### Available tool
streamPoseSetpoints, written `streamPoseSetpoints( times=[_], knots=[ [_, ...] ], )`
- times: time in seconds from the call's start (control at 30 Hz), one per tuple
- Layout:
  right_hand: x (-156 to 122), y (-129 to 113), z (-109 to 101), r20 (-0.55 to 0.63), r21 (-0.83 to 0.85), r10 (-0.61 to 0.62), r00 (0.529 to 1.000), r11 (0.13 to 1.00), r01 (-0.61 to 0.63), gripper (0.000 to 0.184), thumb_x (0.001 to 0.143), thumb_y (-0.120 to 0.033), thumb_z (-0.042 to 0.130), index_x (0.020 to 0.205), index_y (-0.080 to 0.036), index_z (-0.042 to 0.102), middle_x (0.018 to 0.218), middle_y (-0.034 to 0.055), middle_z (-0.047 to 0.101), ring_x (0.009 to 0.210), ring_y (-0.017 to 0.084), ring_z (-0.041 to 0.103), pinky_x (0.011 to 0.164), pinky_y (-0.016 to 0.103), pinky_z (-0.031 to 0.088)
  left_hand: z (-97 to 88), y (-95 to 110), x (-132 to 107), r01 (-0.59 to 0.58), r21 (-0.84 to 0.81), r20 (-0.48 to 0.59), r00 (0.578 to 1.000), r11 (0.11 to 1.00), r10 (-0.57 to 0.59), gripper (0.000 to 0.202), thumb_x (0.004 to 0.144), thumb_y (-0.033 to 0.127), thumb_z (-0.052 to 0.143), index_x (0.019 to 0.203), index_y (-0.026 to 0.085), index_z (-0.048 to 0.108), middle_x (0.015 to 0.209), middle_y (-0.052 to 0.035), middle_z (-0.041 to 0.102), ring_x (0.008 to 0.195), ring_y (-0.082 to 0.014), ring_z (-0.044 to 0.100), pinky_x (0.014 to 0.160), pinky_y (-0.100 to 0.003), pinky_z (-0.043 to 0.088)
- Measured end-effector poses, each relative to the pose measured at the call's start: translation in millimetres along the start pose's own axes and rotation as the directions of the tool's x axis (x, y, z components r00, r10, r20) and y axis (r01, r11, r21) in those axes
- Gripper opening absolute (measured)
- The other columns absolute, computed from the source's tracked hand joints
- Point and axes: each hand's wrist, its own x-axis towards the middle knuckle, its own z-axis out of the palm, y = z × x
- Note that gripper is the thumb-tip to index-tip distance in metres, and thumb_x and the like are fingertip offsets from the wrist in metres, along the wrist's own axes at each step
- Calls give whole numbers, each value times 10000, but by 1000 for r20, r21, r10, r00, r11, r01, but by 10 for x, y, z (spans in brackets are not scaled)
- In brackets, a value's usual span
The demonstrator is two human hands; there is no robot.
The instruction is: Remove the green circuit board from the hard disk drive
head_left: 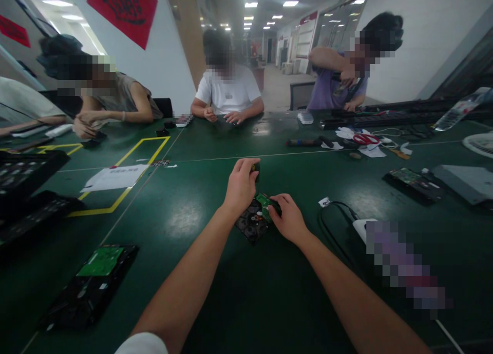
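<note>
A black hard drive (251, 224) lies on the green table in front of me, with a green circuit board (264, 204) over its upper right part. My left hand (242, 184) is above the drive's far side, fingers closed round a small black-and-yellow thing (256, 168), mostly hidden. On the right, my right hand (288, 216) pinches the edge of the circuit board between thumb and fingers. Whether the board is loose or still attached to the drive cannot be made out.
Another hard drive (90, 287) lies at the near left, another (414, 183) at the right. A white power strip (362, 231) with a black cable is right of my arm. Black trays (31, 174) stand at left; paper (115, 177) lies near yellow tape. Several people sit opposite.
</note>
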Motion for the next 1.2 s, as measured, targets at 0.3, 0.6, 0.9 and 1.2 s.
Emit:
streamPoseSetpoints(
  times=[0.3,0.6,0.9,1.2],
  knots=[
    [1,-13,-3,1,-7,0,1000,1000,0,303,1001,-304,588,1275,-192,648,1233,136,638,1174,279,639,1060,453,537,56,-57,-41,14,-54,-15,1000,998,-15,282,970,167,699,1236,234,631,1177,-64,700,1000,-188,710,916,-369,610],
    [-8,-23,-6,-5,-7,-2,1000,1000,2,303,1006,-306,580,1280,-192,641,1243,139,633,1161,279,644,1050,459,540,32,7,-36,10,-66,-52,999,998,-14,270,930,124,722,1164,234,643,1203,-78,621,1092,-206,665,871,-340,633],
    [-11,-16,-7,-4,-11,-7,1000,1000,7,303,1009,-319,580,1283,-210,651,1236,129,636,1179,277,640,1062,452,537,51,-50,-38,-8,-50,-36,999,999,6,334,964,80,633,1257,240,618,1236,-89,649,1148,-224,667,985,-415,614],
    [-1,2,11,-14,-10,-8,1000,1000,8,291,992,-313,599,1262,-216,655,1222,124,643,1179,280,638,1076,458,530,2,29,-15,-24,-81,-50,999,996,20,200,980,156,672,1165,233,669,1160,-59,639,1065,-182,676,877,-325,644]
  ],
)
